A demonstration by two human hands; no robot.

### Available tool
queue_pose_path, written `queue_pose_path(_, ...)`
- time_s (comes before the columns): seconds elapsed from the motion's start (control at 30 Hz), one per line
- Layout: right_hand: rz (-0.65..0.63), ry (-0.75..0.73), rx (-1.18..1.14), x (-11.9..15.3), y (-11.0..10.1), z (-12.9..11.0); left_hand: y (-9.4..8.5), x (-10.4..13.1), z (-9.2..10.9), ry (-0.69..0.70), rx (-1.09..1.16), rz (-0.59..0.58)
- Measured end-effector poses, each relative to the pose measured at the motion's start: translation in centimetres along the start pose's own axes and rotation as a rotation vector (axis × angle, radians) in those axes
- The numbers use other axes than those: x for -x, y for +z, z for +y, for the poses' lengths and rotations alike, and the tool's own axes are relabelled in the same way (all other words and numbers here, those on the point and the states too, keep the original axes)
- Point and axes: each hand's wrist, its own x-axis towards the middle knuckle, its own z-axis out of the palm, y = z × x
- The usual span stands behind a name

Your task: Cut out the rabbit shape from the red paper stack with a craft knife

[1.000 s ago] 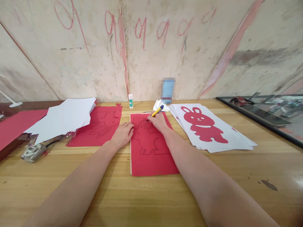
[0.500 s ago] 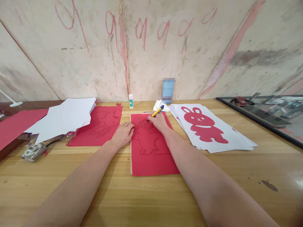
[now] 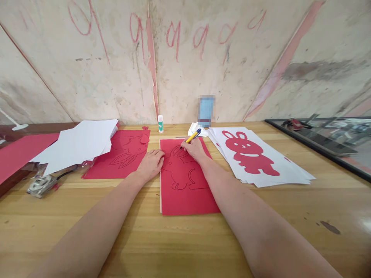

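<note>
In the head view, a red sheet of paper (image 3: 188,202) lies in front of me with a black outline of a rabbit on it. My right hand (image 3: 193,149) is closed around a yellow pen (image 3: 193,136) with a dark blue end, its tip at the rabbit's ears. My left hand (image 3: 151,164) lies flat, its fingertips on the sheet's left edge and its palm on the table. Left of it is another red sheet (image 3: 101,168) with a rabbit outline, turned sideways. My right hand and forearm cover part of the drawing.
A glue stick (image 3: 160,124) stands near the wall. White sheets (image 3: 292,175) bearing a red paper rabbit (image 3: 255,156) lie right. At left are white papers (image 3: 81,143) and a bagged cable (image 3: 42,185). A blurred blue object (image 3: 206,111) stands behind; a black-framed panel (image 3: 324,143) lies far right.
</note>
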Motion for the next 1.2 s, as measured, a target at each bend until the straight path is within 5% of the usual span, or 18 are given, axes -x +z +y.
queue_pose_path(1.2, -0.014, -0.007, -0.022, -0.19, 0.02, 0.33, -0.13, -0.06, 0.19, -0.003, -0.024, -0.010)
